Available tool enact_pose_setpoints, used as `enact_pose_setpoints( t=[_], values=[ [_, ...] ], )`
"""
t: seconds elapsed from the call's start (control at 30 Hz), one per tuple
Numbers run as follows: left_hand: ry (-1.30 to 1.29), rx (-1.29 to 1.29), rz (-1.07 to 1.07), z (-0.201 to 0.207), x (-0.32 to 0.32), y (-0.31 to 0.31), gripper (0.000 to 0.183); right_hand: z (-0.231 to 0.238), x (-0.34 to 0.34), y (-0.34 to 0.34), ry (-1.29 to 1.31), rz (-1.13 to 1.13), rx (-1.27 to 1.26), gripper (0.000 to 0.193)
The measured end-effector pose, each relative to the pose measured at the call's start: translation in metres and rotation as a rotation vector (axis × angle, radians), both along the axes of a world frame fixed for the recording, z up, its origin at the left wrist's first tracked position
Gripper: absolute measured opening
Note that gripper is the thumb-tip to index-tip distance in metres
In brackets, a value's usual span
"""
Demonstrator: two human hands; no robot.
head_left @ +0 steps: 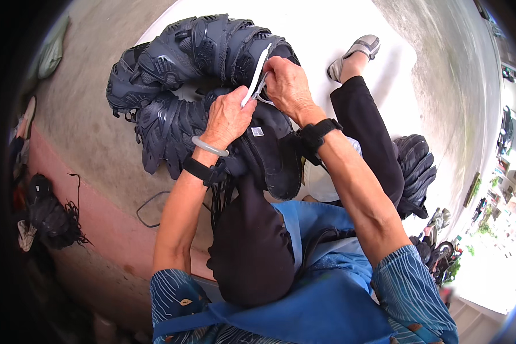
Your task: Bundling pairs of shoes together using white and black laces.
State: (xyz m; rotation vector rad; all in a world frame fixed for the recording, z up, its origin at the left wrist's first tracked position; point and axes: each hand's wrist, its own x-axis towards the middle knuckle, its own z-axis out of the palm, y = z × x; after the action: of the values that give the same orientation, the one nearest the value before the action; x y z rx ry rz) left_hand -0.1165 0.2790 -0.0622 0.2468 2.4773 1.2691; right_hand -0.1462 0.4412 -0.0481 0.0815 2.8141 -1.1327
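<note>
My left hand [230, 114] is closed on a slim white strip [257, 71] that sticks up past the fingers. Close beside it, my right hand [290, 89] has its fingers pinched together at a thin pale loop [262, 89]; what exactly it grips is partly hidden. Beneath both hands lies a black shoe upper [281, 166] with a small white label, resting near my lap. Nested dark grey shoe uppers [206, 51] form a curved row around the far and left side of my hands.
More black uppers [415, 172] are bundled to the right of my leg. At left, a black shoe piece with loose laces [51, 212] lies beyond a pinkish ledge [92, 206]. A thin dark cord [149, 209] loops on the floor. My shoe [358, 54] is on the white sheet.
</note>
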Motion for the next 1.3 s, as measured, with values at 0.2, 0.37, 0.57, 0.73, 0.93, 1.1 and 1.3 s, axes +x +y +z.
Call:
enact_pose_setpoints(
  t=[0.2,0.37,0.57,0.73,0.93,1.1,1.3],
  values=[
    [0.006,-0.005,-0.094,0.000,-0.005,-0.001,0.016,-0.009,0.003,0.007,0.158,0.195,0.364,0.008],
    [-0.111,0.021,-0.017,0.005,-0.006,0.004,0.017,-0.012,-0.007,0.013,0.008,0.047,0.331,0.014],
    [-0.114,-0.060,-0.020,0.004,-0.004,0.003,0.018,0.002,-0.003,0.009,-0.011,-0.006,0.003,0.017],
    [-0.114,-0.019,-0.036,-0.001,-0.002,0.003,0.017,-0.005,0.003,0.012,0.070,0.064,0.279,0.011],
    [-0.074,-0.145,-0.040,0.004,-0.005,0.000,0.027,-0.007,-0.003,0.009,0.082,-0.052,0.140,0.015],
    [-0.049,-0.435,-0.160,0.011,-0.022,0.024,0.056,0.012,-0.004,0.007,0.022,-0.149,-0.008,0.016],
    [0.119,-0.277,-0.213,-0.058,-0.030,0.005,0.044,0.096,0.052,-0.009,0.242,-0.211,-0.288,0.015]
  ],
)
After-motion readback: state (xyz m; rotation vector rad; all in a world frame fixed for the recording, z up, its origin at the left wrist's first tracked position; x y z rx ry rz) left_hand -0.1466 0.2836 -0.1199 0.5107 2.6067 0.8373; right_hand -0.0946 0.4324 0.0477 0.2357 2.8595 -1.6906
